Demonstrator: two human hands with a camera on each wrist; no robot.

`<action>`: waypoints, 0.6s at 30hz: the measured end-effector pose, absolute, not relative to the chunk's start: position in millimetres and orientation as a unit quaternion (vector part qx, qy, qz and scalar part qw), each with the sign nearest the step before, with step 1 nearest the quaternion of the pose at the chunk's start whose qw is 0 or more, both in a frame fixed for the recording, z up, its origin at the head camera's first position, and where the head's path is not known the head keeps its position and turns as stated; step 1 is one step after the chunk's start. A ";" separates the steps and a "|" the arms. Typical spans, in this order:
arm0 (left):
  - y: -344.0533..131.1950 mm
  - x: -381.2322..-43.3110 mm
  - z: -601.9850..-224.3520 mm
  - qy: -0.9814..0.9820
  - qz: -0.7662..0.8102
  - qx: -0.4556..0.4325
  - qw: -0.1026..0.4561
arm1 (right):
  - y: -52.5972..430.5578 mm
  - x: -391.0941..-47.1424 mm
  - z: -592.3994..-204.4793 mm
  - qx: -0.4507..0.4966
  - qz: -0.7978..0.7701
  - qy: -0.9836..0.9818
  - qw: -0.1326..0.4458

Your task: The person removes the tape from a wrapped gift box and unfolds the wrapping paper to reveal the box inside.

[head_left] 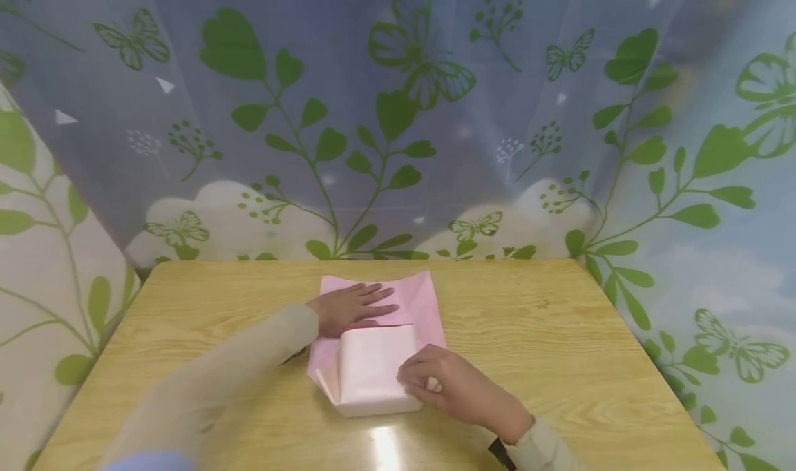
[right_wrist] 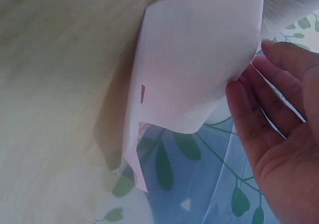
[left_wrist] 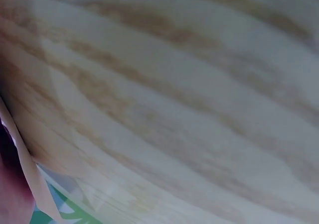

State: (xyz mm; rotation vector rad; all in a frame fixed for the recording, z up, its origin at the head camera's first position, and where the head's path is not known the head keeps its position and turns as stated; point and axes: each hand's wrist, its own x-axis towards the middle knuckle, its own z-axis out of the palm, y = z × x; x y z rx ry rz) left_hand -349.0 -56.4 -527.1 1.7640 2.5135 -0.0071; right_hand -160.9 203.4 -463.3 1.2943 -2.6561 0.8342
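A sheet of pink paper (head_left: 417,298) lies on the table, its near part folded up over a block-shaped thing as a paler panel (head_left: 376,367). A thin red edge shows at the fold's top; the rest of what is inside is hidden. With fingers spread and straight, my left hand (head_left: 354,309) rests flat on the paper's far left part. At the right side of the bundle, my right hand (head_left: 444,381) pinches the paper's edge between bent fingers and thumb. The right wrist view shows that hand (right_wrist: 279,119) against the pale paper (right_wrist: 194,59).
The bundle sits on a wood-grain table (head_left: 528,319), near its middle. Behind and at both sides hangs a curtain (head_left: 348,181) printed with green leaves and butterflies. Mostly blurred table grain (left_wrist: 174,109) fills the left wrist view.
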 end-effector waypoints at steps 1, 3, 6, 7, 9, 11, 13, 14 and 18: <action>-56.0 -349.1 -527.4 0.817 -0.004 0.576 0.032 | 203.4 -163.0 -462.4 0.416 0.278 -0.866 0.025; -55.2 -349.2 -528.2 0.815 -0.003 0.579 0.026 | 202.8 -167.7 -461.3 0.406 0.282 -0.869 0.011; -55.2 -350.2 -529.0 0.816 0.007 0.578 0.023 | 199.8 -176.8 -460.7 0.391 0.278 -0.878 0.001; -55.1 -350.6 -529.3 0.816 0.010 0.577 0.024 | 198.7 -180.0 -461.0 0.384 0.275 -0.881 -0.003; -55.5 -351.1 -529.8 0.819 0.014 0.573 0.028 | 196.3 -186.2 -461.5 0.369 0.273 -0.888 -0.013; -56.2 -351.1 -530.0 0.820 0.010 0.572 0.033 | 193.9 -191.8 -461.9 0.354 0.268 -0.896 -0.025; -56.8 -350.9 -530.3 0.818 0.005 0.574 0.033 | 191.3 -196.6 -461.8 0.345 0.265 -0.900 -0.036; -57.0 -350.7 -530.4 0.817 0.002 0.575 0.035 | 190.1 -198.7 -461.8 0.343 0.266 -0.900 -0.040; -56.4 -350.0 -530.9 0.814 -0.004 0.580 0.031 | 187.1 -203.2 -460.6 0.344 0.272 -0.897 -0.045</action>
